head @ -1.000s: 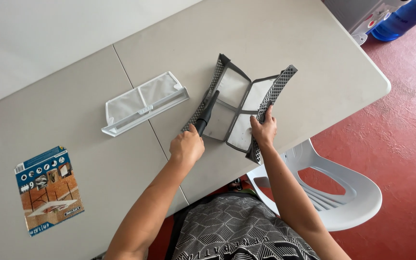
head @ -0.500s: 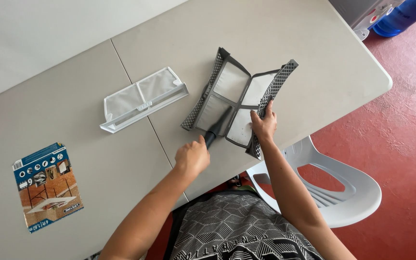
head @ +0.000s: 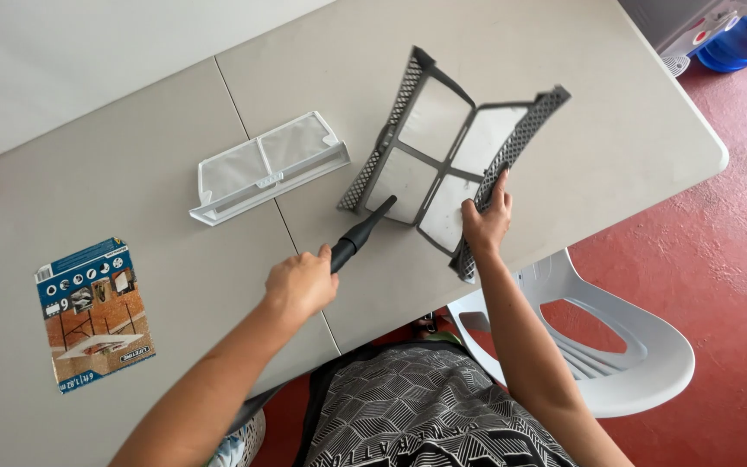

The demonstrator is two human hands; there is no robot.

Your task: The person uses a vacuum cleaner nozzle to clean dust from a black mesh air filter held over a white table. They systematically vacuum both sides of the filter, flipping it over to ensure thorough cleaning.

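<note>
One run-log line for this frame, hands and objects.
left hand: grips dark nozzle, tip at grey filter | right hand: holds filter edge | white filter: on table

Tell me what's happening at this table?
A person's left hand holds a black tapered nozzle, its tip at the lower mesh panel of an opened grey hinged lint filter. The right hand steadies the filter's perforated edge. A white mesh filter lies apart on the grey table.

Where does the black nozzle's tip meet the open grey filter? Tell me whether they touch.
Touching. In the head view the nozzle, held by the left hand, has its tip on the lower-left mesh panel of the grey filter; no gap shows.
</note>
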